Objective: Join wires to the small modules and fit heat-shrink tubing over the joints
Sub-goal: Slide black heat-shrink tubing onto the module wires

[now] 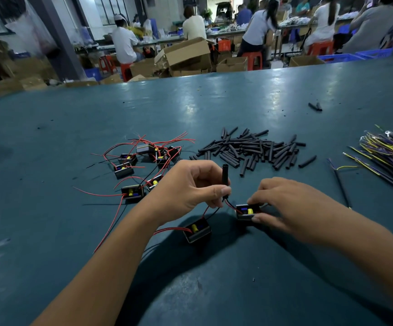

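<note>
The teal table (214, 109) runs bare toward its far edge, with open surface near the arms. A heap of black tubing pieces (252, 149) lies beyond the hands, spare modules (141, 165) to their left. The left hand (188, 187) pinches an upright tube (225, 176) over wires; the right hand (284, 203) grips a module (246, 211) between thumb and fingertips. Another module (196, 230) lies just beside.

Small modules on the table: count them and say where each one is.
About 9. One under the right hand at, one nearer at, two left of the left hand, two farther left, roughly three tangled in red wires; some may be hidden.
</note>
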Demonstrator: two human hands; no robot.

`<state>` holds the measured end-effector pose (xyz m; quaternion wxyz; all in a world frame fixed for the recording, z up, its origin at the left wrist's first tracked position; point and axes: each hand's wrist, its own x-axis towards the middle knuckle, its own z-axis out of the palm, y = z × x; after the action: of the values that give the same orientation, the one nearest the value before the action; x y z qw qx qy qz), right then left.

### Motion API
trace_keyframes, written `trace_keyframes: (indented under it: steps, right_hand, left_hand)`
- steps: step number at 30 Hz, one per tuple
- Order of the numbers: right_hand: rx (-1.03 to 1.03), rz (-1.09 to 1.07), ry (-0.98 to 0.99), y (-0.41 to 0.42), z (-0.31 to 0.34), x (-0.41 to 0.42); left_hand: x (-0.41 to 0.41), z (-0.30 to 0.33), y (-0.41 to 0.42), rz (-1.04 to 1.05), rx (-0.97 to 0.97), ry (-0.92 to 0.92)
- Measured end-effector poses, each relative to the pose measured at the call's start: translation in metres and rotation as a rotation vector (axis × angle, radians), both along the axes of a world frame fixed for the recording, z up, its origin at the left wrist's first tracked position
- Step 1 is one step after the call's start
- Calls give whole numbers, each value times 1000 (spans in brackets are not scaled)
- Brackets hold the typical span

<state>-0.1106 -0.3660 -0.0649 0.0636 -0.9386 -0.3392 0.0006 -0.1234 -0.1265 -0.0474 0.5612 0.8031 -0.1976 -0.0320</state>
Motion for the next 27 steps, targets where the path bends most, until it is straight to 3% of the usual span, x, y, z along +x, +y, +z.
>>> trace_keyframes:
  steps: [13, 18, 24, 27]
  right_hand:
    - [74, -102, -17, 6, -6, -1]
    - [100, -103, -10, 6, -6, -1]
    - [134, -92, -54, 6, -11, -1]
    - [433, -64, -84, 13, -7, -5]
  left_hand:
    - [-1, 0, 3, -6, 79, 80]
    - [-1, 2, 4, 29, 245, 16]
    - [0, 0, 7, 36, 291, -52]
    - [0, -4, 3, 32, 303, -109]
